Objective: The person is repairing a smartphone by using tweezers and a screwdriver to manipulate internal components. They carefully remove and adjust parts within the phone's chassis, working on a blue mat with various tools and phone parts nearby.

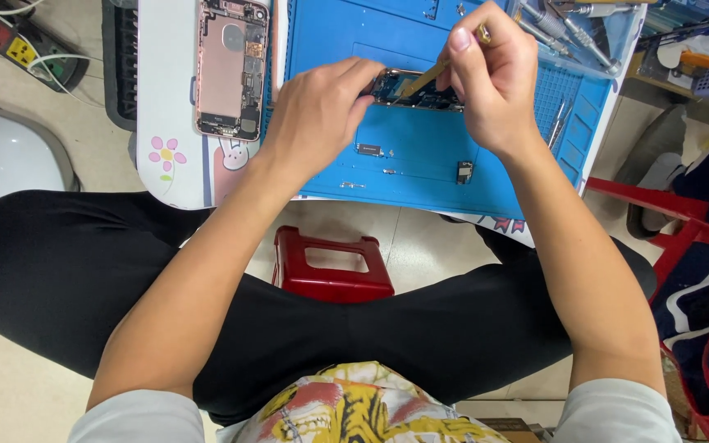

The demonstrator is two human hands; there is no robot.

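Head view, looking down past the person's lap to a small tabletop. Left hand: forearm rising from lower left, wrist straight, fingers curled down and closed on the left end of a small circuit board, which lies on the blue work mat near its middle. Right hand: forearm rising from lower right, fingers bunched and pinched shut around a thin yellowish tool, whose tip slants down and left onto the board.

Hidden or unclear: the left fingertips are covered by the back of the hand; the right palm hides the tool's upper shaft and the board's right end. The board's parts are too small to make out. The opened phone body on the tabletop's left part is cut off by the top edge.

Edges and room: small loose parts lie on the mat below the hands, well apart from them. A cluster of screwdrivers sits just right of the right hand. The tabletop's near edge runs close beneath both wrists; a red stool stands on the floor between the knees.
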